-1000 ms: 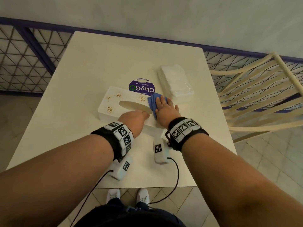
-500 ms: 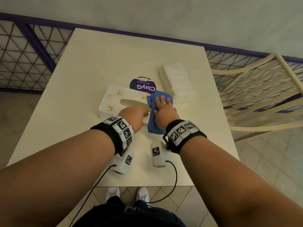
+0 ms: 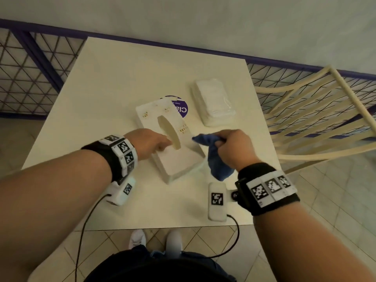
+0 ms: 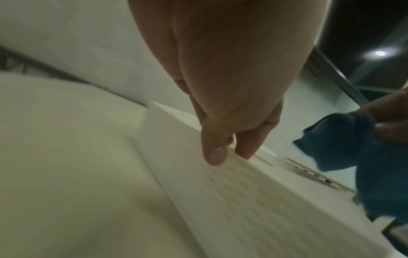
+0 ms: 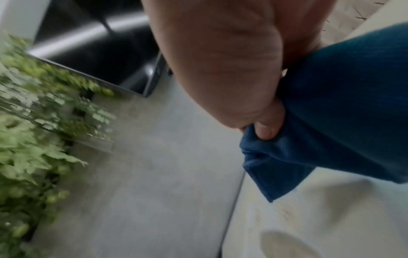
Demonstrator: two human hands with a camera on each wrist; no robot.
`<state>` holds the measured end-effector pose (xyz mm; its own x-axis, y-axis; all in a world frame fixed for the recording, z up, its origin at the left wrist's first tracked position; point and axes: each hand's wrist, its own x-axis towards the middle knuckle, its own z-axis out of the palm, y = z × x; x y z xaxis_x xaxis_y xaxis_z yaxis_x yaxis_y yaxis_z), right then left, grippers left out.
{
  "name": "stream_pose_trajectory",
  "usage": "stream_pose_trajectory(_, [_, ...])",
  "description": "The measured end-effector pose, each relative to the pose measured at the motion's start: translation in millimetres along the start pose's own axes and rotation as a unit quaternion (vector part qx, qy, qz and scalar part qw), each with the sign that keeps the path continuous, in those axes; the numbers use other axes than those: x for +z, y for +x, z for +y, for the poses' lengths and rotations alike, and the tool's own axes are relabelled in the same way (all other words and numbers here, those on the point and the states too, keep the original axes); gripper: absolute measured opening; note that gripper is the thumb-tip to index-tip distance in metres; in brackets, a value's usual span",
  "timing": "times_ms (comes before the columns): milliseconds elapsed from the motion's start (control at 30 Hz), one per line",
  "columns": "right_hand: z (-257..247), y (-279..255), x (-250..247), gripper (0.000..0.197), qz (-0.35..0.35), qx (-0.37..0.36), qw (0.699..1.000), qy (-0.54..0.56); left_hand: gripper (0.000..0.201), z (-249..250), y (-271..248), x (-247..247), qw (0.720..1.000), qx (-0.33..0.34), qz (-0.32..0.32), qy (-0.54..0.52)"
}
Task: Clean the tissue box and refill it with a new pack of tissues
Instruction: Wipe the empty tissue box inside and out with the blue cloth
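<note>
The white tissue box (image 3: 179, 159) lies slanted on the table, its oval slot facing up. My left hand (image 3: 166, 144) grips its left side, thumb (image 4: 213, 153) on the wall and fingers over the top edge by the slot. My right hand (image 3: 221, 139) holds a bunched blue cloth (image 3: 215, 161) just right of the box, lifted off it. In the right wrist view the cloth (image 5: 342, 104) hangs from my curled fingers above the box (image 5: 309, 218). The new pack of tissues (image 3: 213, 100) in clear wrap lies behind the box to the right.
A purple round ClayGo label (image 3: 181, 108) shows on the table (image 3: 114, 82) behind the box. A cream slatted chair (image 3: 317, 119) stands close to the table's right edge. A purple-framed mesh railing (image 3: 30, 64) runs behind and to the left.
The box has turned from lying crosswise to pointing toward me. My right hand has stopped pressing the cloth flat on the box and now holds it bunched, lifted to the right.
</note>
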<state>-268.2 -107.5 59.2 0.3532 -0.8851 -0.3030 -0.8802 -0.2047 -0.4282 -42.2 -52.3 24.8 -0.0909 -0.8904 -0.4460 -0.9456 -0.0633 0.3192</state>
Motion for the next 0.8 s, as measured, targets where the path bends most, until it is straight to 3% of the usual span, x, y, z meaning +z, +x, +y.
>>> stream_pose_trajectory(100, [-10.0,2.5,-23.0,0.039,0.025,-0.007,0.999,-0.019,0.049,-10.5,-1.6,-3.9,0.999,-0.017,0.019,0.023])
stream_pose_trajectory(167, [-19.9,3.7,-25.5,0.032,0.048,-0.024,0.997,0.048,0.042,-5.3,-1.2,5.3,0.998,-0.036,0.041,-0.009])
stream_pose_trajectory(233, [-30.0,6.8,-14.1,0.031,0.062,-0.052,0.993,0.082,0.059,5.5,1.1,18.8,0.999,-0.048,0.004,0.024])
stream_pose_trajectory(300, [-38.7,12.3,15.0,0.033,-0.003,-0.094,0.995,0.011,0.075,14.6,2.7,30.7,0.997,-0.050,-0.032,0.051])
stream_pose_trajectory(367, [-41.1,13.2,56.9,0.043,-0.133,-0.108,0.978,-0.119,0.076,15.9,6.1,36.2,0.998,-0.043,-0.029,0.023])
stream_pose_trajectory(400, [-39.8,17.1,74.2,0.049,-0.159,-0.117,0.966,-0.167,0.077,14.6,7.1,37.1,0.999,-0.037,-0.027,0.010])
stream_pose_trajectory(533, [-43.2,57.5,82.7,0.056,-0.125,-0.094,0.977,-0.146,0.085,11.9,8.3,37.0,0.999,-0.044,-0.030,-0.006])
stream_pose_trajectory(667, [-58.9,118.2,76.9,0.058,-0.134,-0.103,0.965,-0.203,0.096,9.7,11.5,38.9,0.999,-0.046,-0.014,-0.004])
stream_pose_trajectory(800, [-53.4,108.6,77.6,0.059,-0.144,-0.131,0.950,-0.246,0.104,9.2,9.7,40.5,0.999,-0.049,0.001,-0.023])
